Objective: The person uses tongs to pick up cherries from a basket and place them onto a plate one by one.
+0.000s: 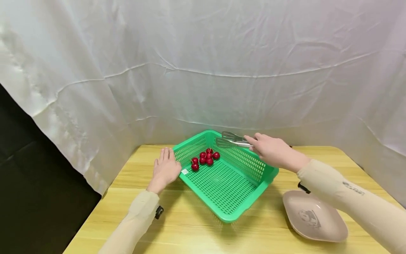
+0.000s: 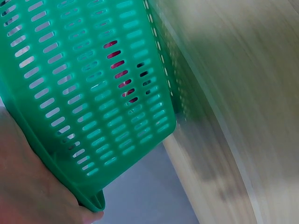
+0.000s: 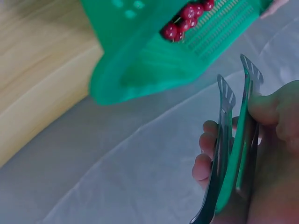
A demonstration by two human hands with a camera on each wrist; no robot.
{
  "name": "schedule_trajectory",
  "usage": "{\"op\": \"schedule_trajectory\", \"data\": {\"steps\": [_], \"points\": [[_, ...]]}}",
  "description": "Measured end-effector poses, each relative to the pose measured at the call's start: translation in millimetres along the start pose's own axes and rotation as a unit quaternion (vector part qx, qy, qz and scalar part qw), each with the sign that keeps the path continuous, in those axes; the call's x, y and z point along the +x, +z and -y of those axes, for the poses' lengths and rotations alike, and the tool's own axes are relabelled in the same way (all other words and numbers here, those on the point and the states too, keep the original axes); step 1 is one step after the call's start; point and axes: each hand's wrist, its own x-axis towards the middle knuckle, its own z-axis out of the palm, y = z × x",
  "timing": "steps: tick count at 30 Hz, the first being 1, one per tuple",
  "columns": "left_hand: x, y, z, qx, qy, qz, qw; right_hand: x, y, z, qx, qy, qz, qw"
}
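A green slotted plastic basket (image 1: 222, 208) stands on the wooden table, with several dark red cherries (image 1: 209, 155) clustered at its left inner side. My left hand (image 1: 165, 168) rests against the basket's left rim, its fingers mostly straight. In the left wrist view that hand (image 2: 32, 177) touches the rim, and red shows through the basket wall (image 2: 140, 112). With my right hand (image 1: 272, 150) I grip metal tongs (image 1: 233, 142) over the basket's far right side. The right wrist view shows the slotted tong tips (image 3: 226, 93) apart, nothing between them.
A pinkish plate (image 1: 330, 222) with a panda picture lies at the table's right, below my right forearm. White cloth (image 1: 222, 98) hangs behind and at the sides of the wooden table (image 1: 177, 229). A dark area (image 1: 35, 169) lies at left.
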Motion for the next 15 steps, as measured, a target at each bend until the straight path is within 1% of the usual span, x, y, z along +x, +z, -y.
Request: {"op": "schedule_trajectory", "data": {"steps": [7, 10, 15], "points": [[2.5, 1.1, -7.1, -0.008, -0.003, -0.003, 1.0, 21.1, 7.5, 5.6, -0.023, -0.02, 0.034, 0.999], [3.3, 0.2, -10.3, -0.007, -0.002, -0.004, 1.0, 27.9, 13.4, 6.6, -0.03, -0.021, 0.061, 0.997], [0.1, -1.3, -13.4, -0.001, 0.002, -0.002, 1.0, 35.2, 24.0, 11.4, -0.04, -0.02, 0.107, 0.993]]}}
